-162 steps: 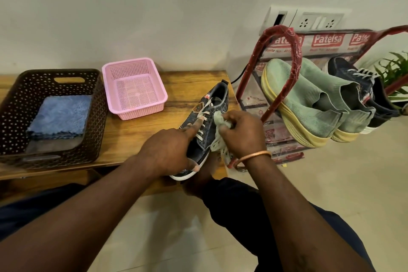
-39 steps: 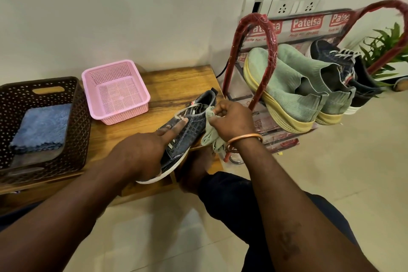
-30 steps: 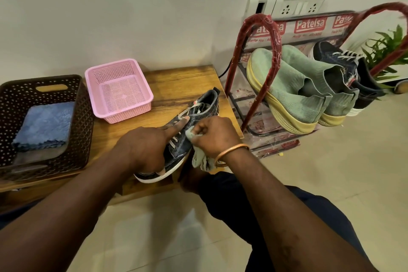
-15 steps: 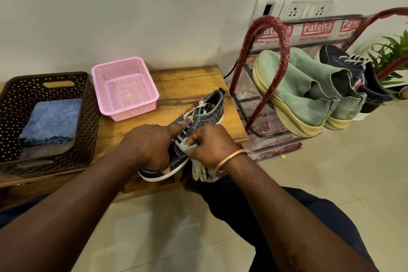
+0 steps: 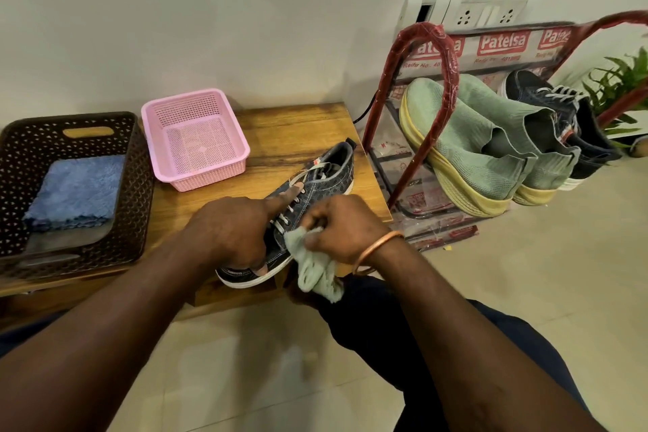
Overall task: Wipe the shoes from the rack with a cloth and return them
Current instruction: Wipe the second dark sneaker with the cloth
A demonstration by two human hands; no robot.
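Towel (image 5: pixel 75 191) in brown basket (image 5: pixel 35 138)

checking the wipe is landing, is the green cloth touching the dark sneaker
Touching. Head view: the green cloth, bunched in the right hand, presses on the dark sneaker at its side, no gap.

Bare bench (image 5: pixel 298 130) strip is lying open btwn pink basket (image 5: pixel 207 176) & red rack frame (image 5: pixel 447 56); green shoes (image 5: pixel 470 154) are crowding rack's left side, brown basket (image 5: pixel 137 168) is blocking bench's left end.
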